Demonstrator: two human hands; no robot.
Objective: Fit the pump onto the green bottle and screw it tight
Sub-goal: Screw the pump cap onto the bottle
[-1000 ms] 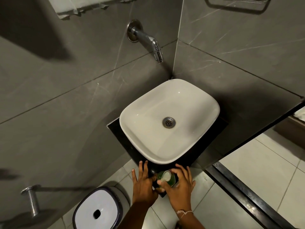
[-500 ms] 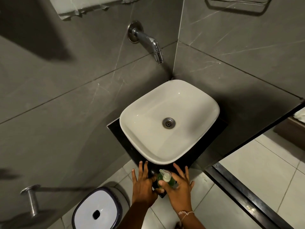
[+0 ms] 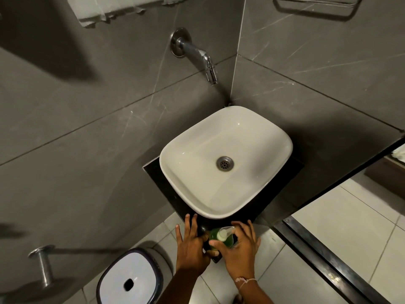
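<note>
**Both hands at the green bottle on the counter's near corner**

We see the green bottle (image 3: 221,238) standing on the dark counter (image 3: 166,183), at the corner nearest us, at about six o'clock from the white basin (image 3: 258,132). The pale pump (image 3: 224,233) sits on top of the bottle, its nozzle pointing toward two o'clock.

Our right hand (image 3: 240,252) reaches in from five o'clock. Its thumb and fingers curl around the bottle just under the pump, closed on it, with the outer fingers spread. A thin string bracelet (image 3: 245,281) circles that wrist.

Our left hand (image 3: 190,244) lies at nine o'clock from the bottle, fingers straight and pointing toward the basin, thumb stretched to the bottle's side. We cannot tell whether it truly grips the bottle or only steadies it.

A metal tap (image 3: 197,54) juts from the wall at twelve o'clock from the basin. A white-lidded bin (image 3: 129,279) stands on the floor at eight o'clock from the hands.
</note>
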